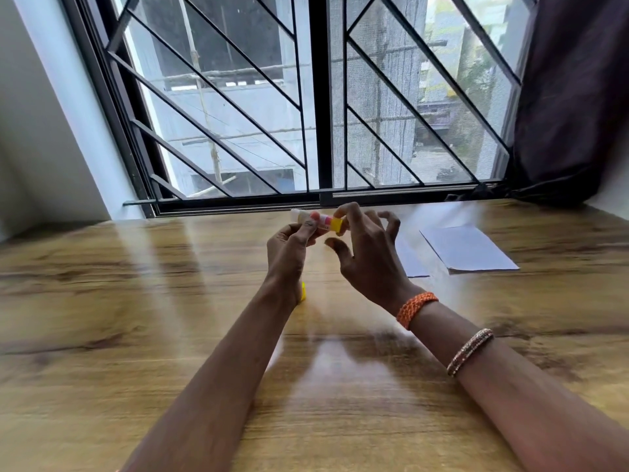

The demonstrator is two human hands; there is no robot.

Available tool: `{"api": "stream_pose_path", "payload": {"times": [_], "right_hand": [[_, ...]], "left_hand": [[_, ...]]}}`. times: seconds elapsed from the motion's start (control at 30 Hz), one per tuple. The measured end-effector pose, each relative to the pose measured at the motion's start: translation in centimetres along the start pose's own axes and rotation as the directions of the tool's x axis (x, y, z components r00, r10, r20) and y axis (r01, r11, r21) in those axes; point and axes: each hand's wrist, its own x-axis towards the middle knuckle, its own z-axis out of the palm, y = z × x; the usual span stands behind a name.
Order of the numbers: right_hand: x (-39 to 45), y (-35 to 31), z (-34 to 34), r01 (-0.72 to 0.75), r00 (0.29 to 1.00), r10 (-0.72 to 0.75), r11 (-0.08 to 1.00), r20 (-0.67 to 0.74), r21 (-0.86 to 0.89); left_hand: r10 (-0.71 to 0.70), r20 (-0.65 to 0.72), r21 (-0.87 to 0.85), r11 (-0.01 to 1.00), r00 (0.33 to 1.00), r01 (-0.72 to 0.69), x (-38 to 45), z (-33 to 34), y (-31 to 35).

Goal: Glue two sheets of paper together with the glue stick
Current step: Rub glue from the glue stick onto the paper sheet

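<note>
Yellow-based glue stick (pixel 318 220) held level above wooden table (pixel 136 301), white tip pointing left. Left hand (pixel 289 253) pinching its middle between thumb and fingers. Right hand (pixel 364 253) at yellow end, fingertips (pixel 342 210) touching it, remaining fingers spread loosely open, thumb clear. Small yellow cap (pixel 302 291) on table, half hidden behind left wrist. Two white paper sheets (pixel 468 248) lying flat well to the right, untouched.
</note>
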Motion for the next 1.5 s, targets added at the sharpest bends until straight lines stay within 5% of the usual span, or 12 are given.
{"api": "stream_pose_path", "payload": {"times": [0.2, 0.43, 0.6, 0.83, 1.03, 1.5], "right_hand": [[0.6, 0.7, -0.7, -0.061, 0.995, 0.056, 0.996, -0.087, -0.064], [0.4, 0.1, -0.3, -0.278, 0.947, 0.239, 0.944, 0.215, 0.178], [0.2, -0.4, -0.3, -0.241, 0.968, 0.211, 0.929, 0.136, 0.280], [0.3, 0.0, -0.1, -0.211, 0.977, 0.215, 0.963, -0.002, 0.166], [0.4, 0.0, -0.5, -0.224, 0.974, 0.220, 0.973, 0.058, 0.060], [0.0, -0.6, -0.3, -0.315, 0.948, 0.314, 0.916, 0.046, 0.249]], "left_hand": [[0.043, 0.028, -0.030, 0.999, 0.999, -0.042, -0.1, 0.4, 0.0], [0.111, 0.054, -0.011, 0.994, 0.992, -0.111, 0.4, 0.2, -0.6], [0.115, 0.006, 0.015, 0.993, 0.993, -0.115, 0.6, 0.0, -1.0], [0.147, 0.044, 0.007, 0.989, 0.988, -0.148, 0.5, 0.2, -0.8], [0.175, 0.114, -0.014, 0.985, 0.978, -0.174, 0.1, 0.4, -0.7], [0.196, 0.078, -0.086, 0.978, 0.978, -0.189, 0.7, 0.0, -1.2]]}}
